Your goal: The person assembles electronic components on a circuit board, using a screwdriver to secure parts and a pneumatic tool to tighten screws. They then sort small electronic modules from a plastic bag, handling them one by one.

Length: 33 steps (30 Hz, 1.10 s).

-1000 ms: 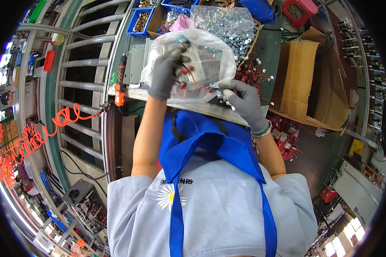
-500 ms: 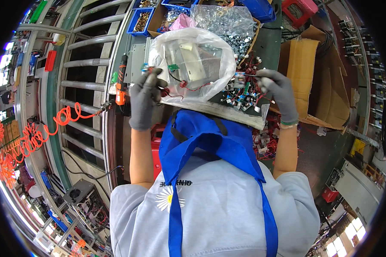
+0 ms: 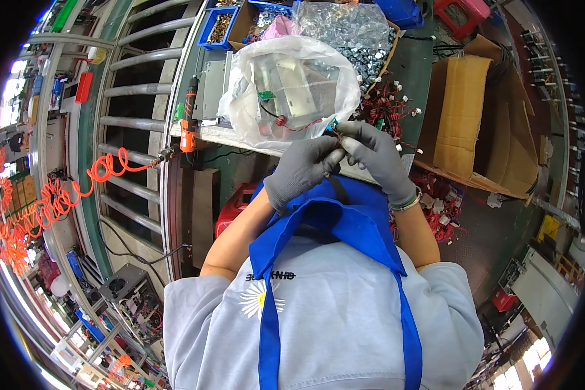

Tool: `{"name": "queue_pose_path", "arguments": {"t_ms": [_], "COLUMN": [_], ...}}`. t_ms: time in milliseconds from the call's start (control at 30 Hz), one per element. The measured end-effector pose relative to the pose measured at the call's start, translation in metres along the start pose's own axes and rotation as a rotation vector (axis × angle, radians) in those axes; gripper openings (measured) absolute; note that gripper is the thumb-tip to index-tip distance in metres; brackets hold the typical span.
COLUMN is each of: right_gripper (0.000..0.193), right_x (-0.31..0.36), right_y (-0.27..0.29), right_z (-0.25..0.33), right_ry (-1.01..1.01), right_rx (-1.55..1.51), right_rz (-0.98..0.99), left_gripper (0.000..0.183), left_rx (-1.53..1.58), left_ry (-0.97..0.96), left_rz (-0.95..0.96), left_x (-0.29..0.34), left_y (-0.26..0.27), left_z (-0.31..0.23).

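Observation:
My left hand (image 3: 305, 167) and my right hand (image 3: 378, 159), both in grey gloves, meet in front of me at the near edge of the bench. The fingers of both are pinched around a small wired part with a blue end (image 3: 332, 124); most of it is hidden by the gloves. Just beyond lies an open, clear plastic bag (image 3: 244, 97). Through it show a small green circuit board (image 3: 266, 95) and a red-and-black wire coil (image 3: 281, 121). To the right of the bag, a pile of red wires with white connectors (image 3: 387, 104) spreads over the bench.
A cardboard box (image 3: 461, 117) stands open on the right. Blue bins (image 3: 219, 28) of small hardware and a heap of metal parts (image 3: 364, 62) line the back. An orange-and-black power screwdriver (image 3: 188, 123) and a coiled orange air hose (image 3: 101, 170) are left, beside a roller conveyor (image 3: 136, 122).
My left hand has moved right and my right hand left and nearer, so that they now meet. Before, they were apart, each with a small part in its fingers.

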State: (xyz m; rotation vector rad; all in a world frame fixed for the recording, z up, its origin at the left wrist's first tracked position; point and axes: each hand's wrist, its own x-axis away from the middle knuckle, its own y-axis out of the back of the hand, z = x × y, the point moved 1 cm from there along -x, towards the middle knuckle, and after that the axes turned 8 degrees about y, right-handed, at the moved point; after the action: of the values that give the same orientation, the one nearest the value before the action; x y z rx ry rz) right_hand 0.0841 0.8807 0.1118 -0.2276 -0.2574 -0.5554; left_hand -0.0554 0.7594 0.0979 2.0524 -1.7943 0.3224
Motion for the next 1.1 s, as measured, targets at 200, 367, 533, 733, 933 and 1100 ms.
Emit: {"name": "queue_pose_path", "arguments": {"t_ms": [200, 367, 533, 733, 933, 1100], "right_gripper": [0.048, 0.050, 0.049, 0.041, 0.037, 0.046], "right_x": [0.013, 0.025, 0.035, 0.014, -0.005, 0.000], "right_y": [0.014, 0.018, 0.029, 0.049, 0.058, 0.038], "right_z": [0.010, 0.027, 0.068, 0.035, -0.033, -0.027], "right_ry": [-0.029, 0.064, 0.587, 0.685, 0.297, 0.343], "right_rx": [-0.055, -0.144, 0.052, 0.435, 0.870, 0.458], "right_rz": [-0.140, -0.341, -0.590, -0.405, -0.318, -0.307], "left_gripper": [0.021, 0.029, 0.035, 0.038, 0.035, 0.038], "left_rx": [-0.303, -0.195, -0.011, -1.067, -1.007, -0.318], "left_ry": [-0.208, -0.284, -0.159, 0.015, 0.173, -0.184], "left_rz": [-0.051, -0.022, -0.414, -0.725, -0.592, -0.594], "left_x": [-0.005, -0.007, -0.028, -0.081, -0.093, -0.063], "left_y": [-0.017, -0.023, 0.025, 0.085, 0.102, 0.094], "left_z": [-0.015, -0.023, -0.008, 0.083, 0.095, 0.037]}}
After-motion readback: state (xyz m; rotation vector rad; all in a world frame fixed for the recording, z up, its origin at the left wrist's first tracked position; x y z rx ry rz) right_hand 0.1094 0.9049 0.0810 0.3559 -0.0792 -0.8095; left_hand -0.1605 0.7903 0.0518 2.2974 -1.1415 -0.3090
